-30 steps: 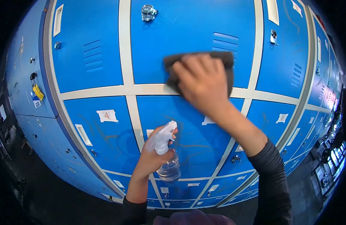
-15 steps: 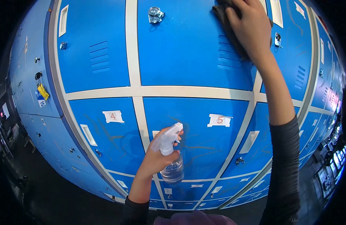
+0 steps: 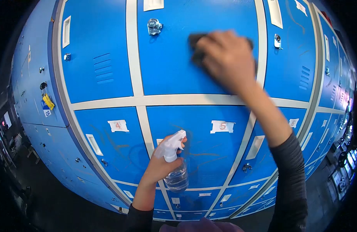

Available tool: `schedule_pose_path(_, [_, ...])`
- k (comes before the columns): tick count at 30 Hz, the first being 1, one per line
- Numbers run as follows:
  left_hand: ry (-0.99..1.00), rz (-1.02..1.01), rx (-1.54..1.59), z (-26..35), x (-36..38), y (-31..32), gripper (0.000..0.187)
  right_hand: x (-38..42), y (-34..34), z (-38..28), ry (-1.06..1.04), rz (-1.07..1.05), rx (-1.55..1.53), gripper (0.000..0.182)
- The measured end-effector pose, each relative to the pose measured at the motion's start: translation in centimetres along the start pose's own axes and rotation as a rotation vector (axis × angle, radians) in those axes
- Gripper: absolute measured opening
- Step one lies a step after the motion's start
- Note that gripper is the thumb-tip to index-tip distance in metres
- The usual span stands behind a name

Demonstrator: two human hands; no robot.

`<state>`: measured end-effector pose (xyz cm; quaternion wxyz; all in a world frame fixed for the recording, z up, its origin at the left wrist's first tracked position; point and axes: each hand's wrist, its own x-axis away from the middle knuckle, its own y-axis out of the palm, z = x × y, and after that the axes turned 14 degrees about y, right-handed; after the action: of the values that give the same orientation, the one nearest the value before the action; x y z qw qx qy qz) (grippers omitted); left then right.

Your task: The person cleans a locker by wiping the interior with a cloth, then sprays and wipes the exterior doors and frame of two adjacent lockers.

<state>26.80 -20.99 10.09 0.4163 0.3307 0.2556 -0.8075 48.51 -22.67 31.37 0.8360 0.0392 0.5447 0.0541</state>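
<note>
My left hand (image 3: 163, 164) is wrapped round a clear spray bottle (image 3: 176, 178) with a white nozzle, held upright before the blue door marked 5 (image 3: 197, 166). Higher up, my right hand (image 3: 229, 58), blurred by motion, presses a dark cloth (image 3: 197, 48) against the upper blue locker door (image 3: 174, 73). A metal lock (image 3: 154, 27) sits on that door, left of the cloth. Brown streaks show on the door marked 5. The upper door's vent slots are hidden behind my right hand and the cloth.
More blue lockers stand at both sides, split by cream frames (image 3: 194, 99). A yellow key tag (image 3: 48, 101) hangs from a lock at the left. Door 4 (image 3: 120, 150) also has streaks. Dark floor (image 3: 66, 205) shows at the lower left, and screens stand far right.
My right hand and the cloth have moved left and down across the upper door. My left hand still holds the bottle. The view has shifted slightly.
</note>
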Motion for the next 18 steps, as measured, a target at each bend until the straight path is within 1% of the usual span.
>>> schedule_pose_path(2, [-0.011,-0.001,-0.016,0.0,0.0,0.0,0.066,-3.1,-0.3,3.3,0.066,0.096,0.033,0.022])
schedule_pose_path(3, [-0.003,0.002,-0.013,0.0,0.1,0.0,0.066,-4.3,0.2,5.3,0.093,0.155,0.0,0.021])
schedule_pose_path(4, [0.007,0.003,-0.008,-0.1,0.1,0.1,0.065,-5.8,-1.5,3.9,0.241,0.107,0.022,0.011])
schedule_pose_path(7, [0.03,0.013,0.015,-0.3,0.2,0.0,0.065,-6.1,-1.5,3.5,0.255,0.104,0.048,0.011])
schedule_pose_path(8, [0.038,0.018,0.025,-0.4,0.2,0.1,0.065,-4.8,0.0,4.6,0.106,0.164,0.048,0.02])
schedule_pose_path(9, [0.025,0.017,0.027,-0.3,0.2,0.1,0.065,-3.6,0.6,3.4,0.077,0.208,0.028,0.017])
schedule_pose_path(10, [0.012,0.016,0.029,0.0,0.2,0.1,0.065,-2.1,0.8,1.9,0.059,0.179,0.002,0.017])
schedule_pose_path(11, [-0.002,0.013,0.03,0.1,0.2,0.1,0.065,-0.4,0.1,0.0,0.05,0.041,-0.012,0.028])
schedule_pose_path(12, [0.004,0.019,0.026,0.0,0.2,0.1,0.065,1.4,0.8,-1.6,-0.006,0.032,-0.07,0.03])
schedule_pose_path(13, [0.008,0.023,0.022,-0.2,0.2,0.1,0.065,3.1,0.5,-3.4,-0.049,-0.037,-0.045,0.031])
schedule_pose_path(15, [-0.002,0.025,0.02,-0.2,0.3,0.3,0.065,5.6,0.9,-5.5,-0.15,-0.075,-0.112,0.032])
schedule_pose_path(17, [-0.027,0.033,0.014,0.0,0.2,0.3,0.066,5.5,0.9,-5.3,-0.145,-0.096,-0.156,0.031])
schedule_pose_path(18, [-0.017,0.026,0.02,0.0,0.2,0.2,0.065,5.1,0.8,-4.9,-0.158,-0.068,-0.124,0.03])
